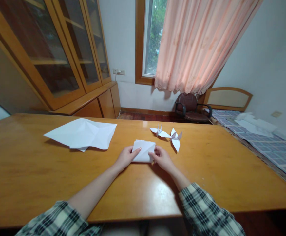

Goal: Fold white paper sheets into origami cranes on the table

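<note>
A small folded piece of white paper [144, 149] lies on the wooden table [34, 170] in front of me. My left hand [126, 157] grips its left edge, fingers curled over the paper. My right hand [162, 158] pinches its right edge. Both hands press the paper down on the table. Two finished white paper cranes sit just beyond: one crane [159, 131] behind the paper, a second crane [176, 139] to its right.
A larger creased sheet of white paper [82, 133] lies on the table to the left. Behind the table stand a glass-door wooden cabinet [59, 52], a dark chair [190, 108], a window with a pink curtain [197, 42] and a bed [268, 141] at right.
</note>
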Tool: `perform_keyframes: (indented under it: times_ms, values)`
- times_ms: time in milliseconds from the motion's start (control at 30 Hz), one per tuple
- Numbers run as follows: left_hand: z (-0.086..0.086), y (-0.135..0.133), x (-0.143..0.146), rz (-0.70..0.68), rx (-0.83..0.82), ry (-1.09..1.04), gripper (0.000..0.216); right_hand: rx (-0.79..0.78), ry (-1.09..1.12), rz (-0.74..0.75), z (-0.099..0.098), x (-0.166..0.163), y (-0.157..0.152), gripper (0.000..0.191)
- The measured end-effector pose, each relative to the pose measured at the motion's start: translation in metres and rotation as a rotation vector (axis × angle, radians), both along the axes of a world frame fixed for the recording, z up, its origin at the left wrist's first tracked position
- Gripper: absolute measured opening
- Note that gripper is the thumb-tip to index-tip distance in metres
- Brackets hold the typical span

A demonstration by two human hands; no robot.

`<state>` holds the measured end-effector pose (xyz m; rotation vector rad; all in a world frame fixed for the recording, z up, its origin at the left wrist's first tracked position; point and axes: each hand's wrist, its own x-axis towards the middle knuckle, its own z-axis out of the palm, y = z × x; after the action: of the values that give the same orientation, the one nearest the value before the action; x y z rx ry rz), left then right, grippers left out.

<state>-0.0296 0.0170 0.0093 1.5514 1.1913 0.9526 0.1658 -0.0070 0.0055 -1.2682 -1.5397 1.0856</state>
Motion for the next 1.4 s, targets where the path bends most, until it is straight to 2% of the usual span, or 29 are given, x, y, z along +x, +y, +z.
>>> perform_keyframes:
  times_ms: [133, 233, 333, 433, 500, 700, 1000, 1233, 1400]
  values:
    - [-0.002, 0.0, 0.001, 0.024, 0.04, -0.012, 0.045, 0.181, -0.087, -0.179, 0.004, 0.002, 0.002, 0.028]
    - [0.0, -0.001, 0.002, 0.035, 0.054, -0.023, 0.044, 0.183, 0.02, -0.278, 0.006, 0.002, 0.003, 0.038]
    - [0.001, -0.003, 0.004, 0.033, 0.054, -0.031, 0.044, 0.102, 0.168, -0.179, 0.009, -0.001, 0.002, 0.043]
    - [0.003, -0.005, 0.006, 0.038, 0.046, -0.028, 0.045, 0.04, 0.244, -0.049, 0.012, -0.003, 0.001, 0.036]
    - [0.004, -0.006, 0.007, 0.051, 0.046, -0.011, 0.045, 0.028, 0.273, -0.03, 0.012, -0.003, 0.001, 0.033]
    - [0.002, -0.006, 0.008, 0.078, 0.069, 0.033, 0.047, 0.018, 0.327, -0.083, 0.009, -0.001, 0.002, 0.031]
    - [0.003, -0.007, 0.01, 0.094, 0.062, -0.016, 0.048, 0.011, 0.338, -0.094, 0.012, -0.002, 0.001, 0.032]
    - [0.002, -0.008, 0.011, 0.08, 0.054, -0.046, 0.044, 0.01, 0.345, -0.101, 0.014, -0.002, 0.0, 0.03]
    - [0.002, -0.008, 0.012, 0.025, 0.086, -0.066, 0.041, 0.043, 0.317, -0.175, 0.015, 0.003, 0.002, 0.03]
